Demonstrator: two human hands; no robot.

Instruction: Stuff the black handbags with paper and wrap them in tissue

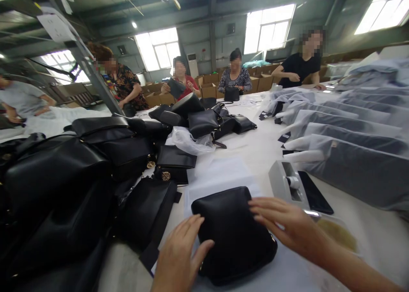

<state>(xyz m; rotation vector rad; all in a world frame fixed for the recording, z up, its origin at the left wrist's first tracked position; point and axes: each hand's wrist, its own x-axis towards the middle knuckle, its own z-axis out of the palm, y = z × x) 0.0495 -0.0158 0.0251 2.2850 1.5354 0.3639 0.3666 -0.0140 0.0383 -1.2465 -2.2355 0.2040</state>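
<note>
A black handbag [234, 234] lies on a thin pale sheet [220, 173] spread over the white table. My left hand [182, 249] is at its left edge, with fingers stretched out and the thumb apart, resting by the bag's face. Along the upper right edge, my right hand [284, 219] touches the leather with straight, nearly flat fingers. Neither hand is wrapped round the bag. Small gold-coloured metal shows at the bag's lower right side.
Black handbags [60, 168] are heaped on the left and further back. To the right stand a grey tape dispenser [281, 181], a dark phone [315, 192] and a clear container [338, 236]. Bags in pale covers [358, 164] line the right side. Several co-workers [234, 75] are across the table.
</note>
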